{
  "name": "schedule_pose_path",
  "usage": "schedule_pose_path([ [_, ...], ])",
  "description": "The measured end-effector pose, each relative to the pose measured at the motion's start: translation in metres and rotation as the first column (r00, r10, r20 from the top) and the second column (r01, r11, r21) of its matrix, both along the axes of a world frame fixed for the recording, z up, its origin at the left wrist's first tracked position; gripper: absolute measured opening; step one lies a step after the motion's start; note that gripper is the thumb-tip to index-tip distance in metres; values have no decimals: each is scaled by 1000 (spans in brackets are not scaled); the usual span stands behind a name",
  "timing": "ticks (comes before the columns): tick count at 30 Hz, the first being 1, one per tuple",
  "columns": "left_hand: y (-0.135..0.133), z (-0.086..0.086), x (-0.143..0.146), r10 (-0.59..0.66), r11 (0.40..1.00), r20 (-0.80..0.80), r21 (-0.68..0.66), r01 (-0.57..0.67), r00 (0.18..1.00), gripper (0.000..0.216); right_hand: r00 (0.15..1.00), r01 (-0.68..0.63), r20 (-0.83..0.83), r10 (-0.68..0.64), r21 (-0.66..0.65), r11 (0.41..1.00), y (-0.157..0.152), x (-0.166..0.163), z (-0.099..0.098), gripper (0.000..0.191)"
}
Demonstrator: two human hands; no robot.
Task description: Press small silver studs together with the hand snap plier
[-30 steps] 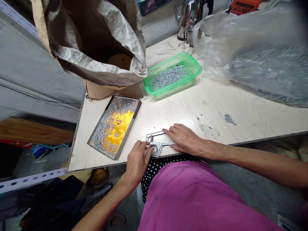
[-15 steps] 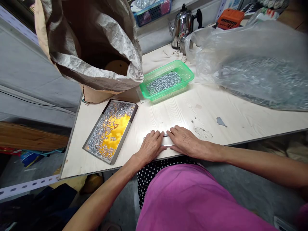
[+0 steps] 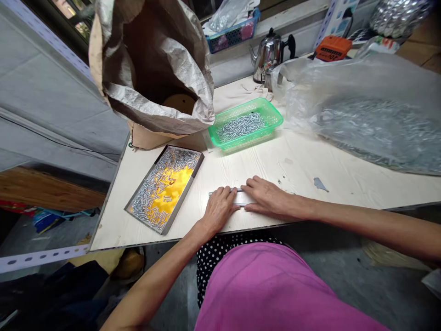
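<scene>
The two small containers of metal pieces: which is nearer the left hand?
The shallow tray with the yellow bottom, lying to the left of the left hand. The other, the green basket with perforated sides, stands farther back.

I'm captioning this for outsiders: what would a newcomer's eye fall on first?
Probably the bright pink top at bottom centre, then the yellow patch among small metal pieces in the tray on the table's left. Behind the tray stand a big open sack and, to its right, a green basket. Near the table's front edge, the left hand and right hand grip a partly hidden metal tool.
</scene>
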State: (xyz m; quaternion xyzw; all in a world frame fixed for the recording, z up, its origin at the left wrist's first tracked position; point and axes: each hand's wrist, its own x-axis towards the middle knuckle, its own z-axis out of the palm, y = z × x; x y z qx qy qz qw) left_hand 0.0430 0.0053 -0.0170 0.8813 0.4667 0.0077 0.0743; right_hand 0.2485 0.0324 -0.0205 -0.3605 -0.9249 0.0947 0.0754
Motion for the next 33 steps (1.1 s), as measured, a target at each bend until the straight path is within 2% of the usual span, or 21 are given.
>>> schedule_pose_path([
  [2, -5, -9, 1, 33, 997, 59, 65, -37, 998, 38, 1000, 13, 27, -13, 4, 1000, 15, 4, 0, 49],
  [8, -29, -33, 11, 8, 995, 216, 92, -29, 976, 32, 999, 40, 13, -40, -27, 999, 57, -1, -13, 17],
  [12, -32, -38, 14, 49, 994, 255, 86, -73, 966, 23, 994, 109, 8, -110, 36, 993, 81, -14, -15, 13],
  [15, -30, -39, 15, 65, 988, 256, 117, -97, 964, 22, 991, 131, 20, -133, 73, 989, 86, -32, -5, 13],
  [18, -29, -41, 16, 62, 985, 262, 140, -101, 963, 25, 999, -33, -32, 36, 89, 995, 74, -62, 10, 15],
  [21, -30, -47, 16, 73, 984, 243, 140, -110, 967, 26, 963, -270, 0, 271, 85, 959, 57, -96, 19, 10],
  [26, -31, -63, 15, 94, 987, 154, 113, -112, 984, 29, 879, -473, 122, 461, 103, 875, 44, -134, 10, 14],
  [28, -31, -67, 15, 103, 989, 140, 91, -117, 985, 29, 856, -516, 113, 504, 131, 847, 43, -139, 6, 15],
  [30, -32, -67, 17, 104, 988, 160, 99, -121, 982, 29, 860, -506, 25, 510, 171, 845, 42, -137, 6, 15],
  [33, -36, -58, 20, 94, 977, 239, 163, -135, 967, 26, 854, -354, -298, 428, 270, 895, 48, -127, 20, 18],
])
